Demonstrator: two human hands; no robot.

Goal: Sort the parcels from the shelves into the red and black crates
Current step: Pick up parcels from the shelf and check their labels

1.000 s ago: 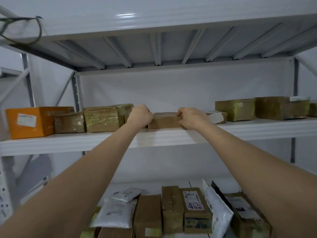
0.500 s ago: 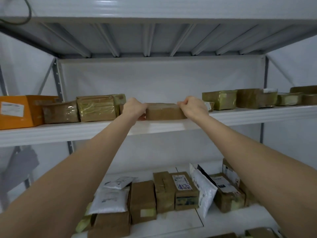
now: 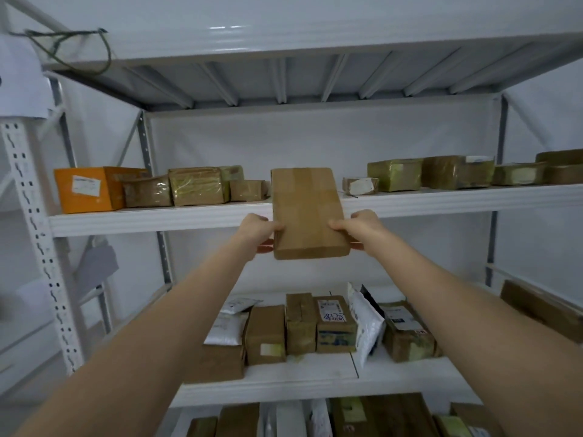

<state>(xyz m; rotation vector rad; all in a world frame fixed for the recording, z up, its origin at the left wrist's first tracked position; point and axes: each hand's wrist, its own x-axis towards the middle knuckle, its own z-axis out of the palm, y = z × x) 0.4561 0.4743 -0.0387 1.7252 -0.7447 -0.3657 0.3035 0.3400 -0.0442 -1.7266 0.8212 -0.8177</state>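
A moment before, the brown parcel [image 3: 307,212] had lain flat on the upper shelf [image 3: 441,201] with my hands clamped on its two ends. By this point it was off the shelf and tipped up, its broad taped face turned toward me and its long side running up and down, held in the air in front of the shelf edge. The gap it left sat between a small wrapped box [image 3: 247,190] on the left and a little box with a white label [image 3: 359,185] on the right.

My left hand [image 3: 257,230] gripped the parcel's lower left edge, thumb pressed on the front face and the other fingers curled round behind, where only their tips showed below the thumb. My right hand [image 3: 358,228] did the same on the lower right edge, thumb on the front, fingers wrapped behind. Both hands were closed firmly on the parcel, which sat squarely between them, its bottom edge just lower than my knuckles and its top reaching above the shelf line.

The orange box [image 3: 86,189] was at the far left of the upper shelf, with tape-wrapped parcels beside it and more along the right. On the lower shelf [image 3: 299,381], cartons and white mailing bags stood packed together. No crates were in view.
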